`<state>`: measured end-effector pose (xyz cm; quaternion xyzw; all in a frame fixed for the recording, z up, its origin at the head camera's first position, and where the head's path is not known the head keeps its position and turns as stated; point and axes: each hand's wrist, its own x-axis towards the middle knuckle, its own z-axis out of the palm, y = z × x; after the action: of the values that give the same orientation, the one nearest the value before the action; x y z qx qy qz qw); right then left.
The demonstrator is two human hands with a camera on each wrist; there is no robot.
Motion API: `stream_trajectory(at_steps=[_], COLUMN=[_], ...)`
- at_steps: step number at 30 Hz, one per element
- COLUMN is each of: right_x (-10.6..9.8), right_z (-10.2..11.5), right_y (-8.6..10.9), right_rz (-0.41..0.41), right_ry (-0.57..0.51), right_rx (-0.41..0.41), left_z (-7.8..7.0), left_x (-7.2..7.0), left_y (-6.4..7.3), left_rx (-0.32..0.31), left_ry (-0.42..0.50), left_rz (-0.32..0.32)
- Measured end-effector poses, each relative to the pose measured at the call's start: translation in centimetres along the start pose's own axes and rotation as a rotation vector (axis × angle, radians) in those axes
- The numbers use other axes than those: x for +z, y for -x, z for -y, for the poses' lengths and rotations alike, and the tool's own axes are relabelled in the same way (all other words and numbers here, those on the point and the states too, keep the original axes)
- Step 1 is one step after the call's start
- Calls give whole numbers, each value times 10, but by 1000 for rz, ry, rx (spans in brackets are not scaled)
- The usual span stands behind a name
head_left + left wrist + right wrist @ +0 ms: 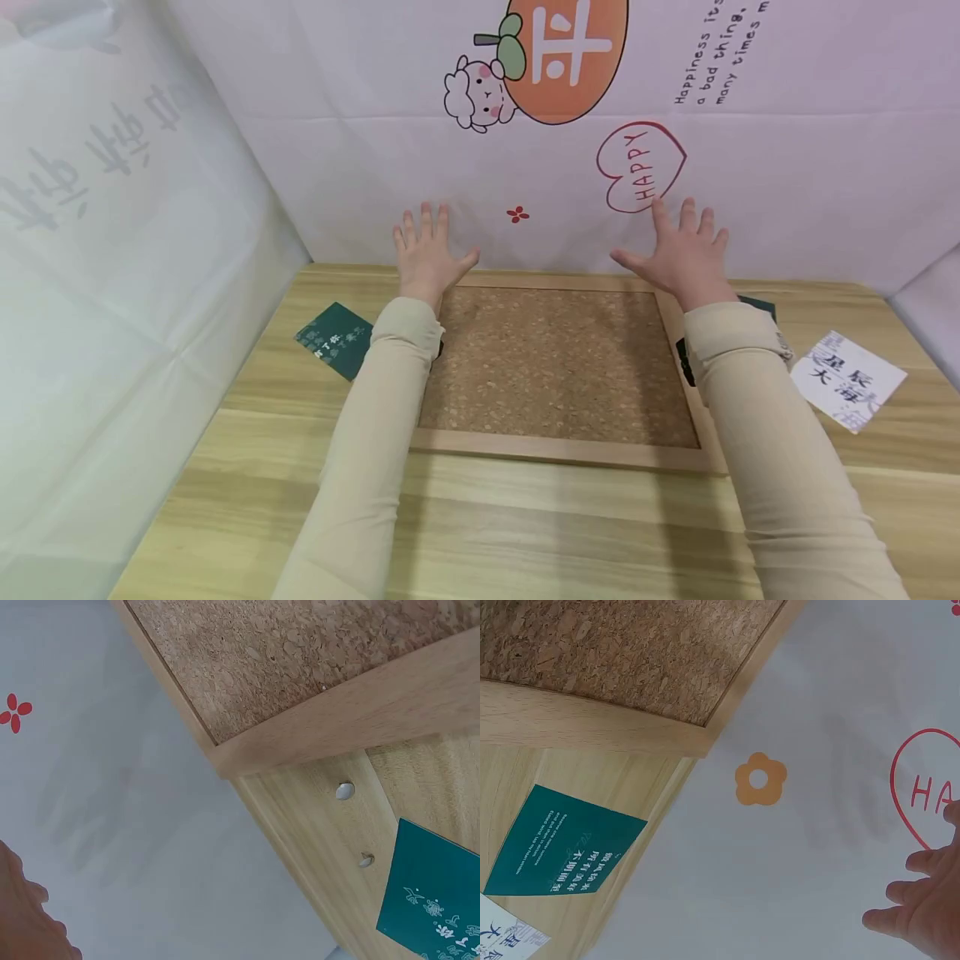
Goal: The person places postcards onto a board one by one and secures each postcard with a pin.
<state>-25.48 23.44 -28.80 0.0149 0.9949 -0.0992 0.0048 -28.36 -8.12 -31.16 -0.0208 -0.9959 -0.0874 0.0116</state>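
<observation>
A cork board (555, 367) in a pale wooden frame lies flat on the table, between the two forearms. Beyond its far left corner is my left hand (429, 258), fingers spread and nothing in its grasp. My right hand (686, 258) reaches out near the far right corner, likewise empty with thumb and fingers apart. Only part of the left hand enters the left wrist view, at the lower left edge. In the right wrist view, fingertips of the right hand overlap a red heart on the cloth.
Left of the board lies a dark green card (337, 337), with two small shiny tacks (345, 790) near it. On the right are another green card (562, 847) and a white card (847, 379) with dark characters. A printed white cloth (360, 183) hangs behind the table.
</observation>
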Motion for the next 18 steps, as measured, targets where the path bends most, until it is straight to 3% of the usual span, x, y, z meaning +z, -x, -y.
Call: stream_trajectory(at_steps=[8, 18], right_x=[-3, -4], right_z=[-7, -29], right_y=[-2, 6], right_rz=[-18, 5], right_ry=[27, -32], right_rx=[-30, -7], left_z=[7, 18], left_x=[3, 12], left_y=[-1, 3], left_rx=[20, 41], left_ry=[13, 69], left_rz=[-32, -53])
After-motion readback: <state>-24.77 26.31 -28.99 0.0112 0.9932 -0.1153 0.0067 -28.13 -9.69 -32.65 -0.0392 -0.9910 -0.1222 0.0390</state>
